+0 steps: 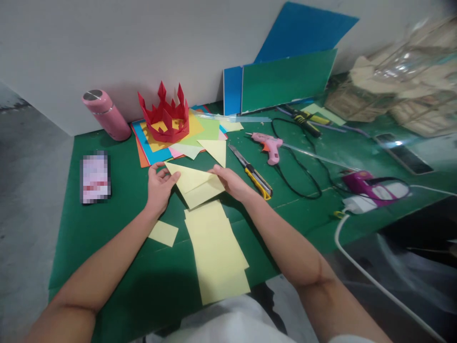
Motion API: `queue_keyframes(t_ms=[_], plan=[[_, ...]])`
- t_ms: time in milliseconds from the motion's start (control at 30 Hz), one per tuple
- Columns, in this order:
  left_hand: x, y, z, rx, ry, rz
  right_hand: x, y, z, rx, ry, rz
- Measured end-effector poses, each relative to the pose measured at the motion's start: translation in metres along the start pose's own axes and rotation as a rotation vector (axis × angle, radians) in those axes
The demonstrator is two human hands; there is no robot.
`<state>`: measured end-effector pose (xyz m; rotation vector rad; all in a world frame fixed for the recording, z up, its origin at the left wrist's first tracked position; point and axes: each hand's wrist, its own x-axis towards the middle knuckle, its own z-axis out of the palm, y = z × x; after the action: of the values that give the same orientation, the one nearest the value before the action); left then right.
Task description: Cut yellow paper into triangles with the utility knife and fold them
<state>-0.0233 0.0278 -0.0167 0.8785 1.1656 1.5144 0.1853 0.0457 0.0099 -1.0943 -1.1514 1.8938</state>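
Note:
Between my two hands is a pale yellow sheet of paper, partly folded over along a slanted edge. My left hand pinches its left corner, thumb on top. At the right end, my right hand grips the paper between thumb and fingers, some of them hidden. Closer to me lie several pale yellow paper sheets, overlapping on the green table. A small yellow paper piece rests by my left forearm. Just beyond the held sheet is a folded yellow triangle.
A red paper crown stands on coloured papers. Pink bottle and a blurred-out item are at left. A utility knife, pink glue gun with black cord, power strip and phone lie right.

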Motion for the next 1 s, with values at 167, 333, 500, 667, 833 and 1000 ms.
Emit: queue_keyframes(t_ms=[167, 333, 500, 667, 833, 1000], plan=[[-0.003, 0.004, 0.005, 0.033, -0.088, -0.048, -0.004, -0.006, 0.002, -0.168, -0.078, -0.001], [-0.005, 0.003, 0.007, 0.069, -0.096, -0.014, -0.006, -0.005, 0.005, -0.297, -0.122, 0.024], [-0.006, 0.004, 0.008, 0.102, -0.117, 0.009, -0.003, -0.002, 0.011, -0.168, 0.089, -0.018], [-0.009, 0.006, 0.007, 0.169, -0.155, 0.033, -0.002, -0.001, 0.012, -0.111, 0.167, -0.018], [-0.01, 0.008, 0.008, 0.178, -0.151, 0.02, -0.001, 0.0, 0.008, -0.123, 0.1, 0.002], [-0.013, 0.007, 0.009, 0.192, -0.202, -0.014, -0.002, 0.001, 0.009, -0.063, 0.107, 0.021]])
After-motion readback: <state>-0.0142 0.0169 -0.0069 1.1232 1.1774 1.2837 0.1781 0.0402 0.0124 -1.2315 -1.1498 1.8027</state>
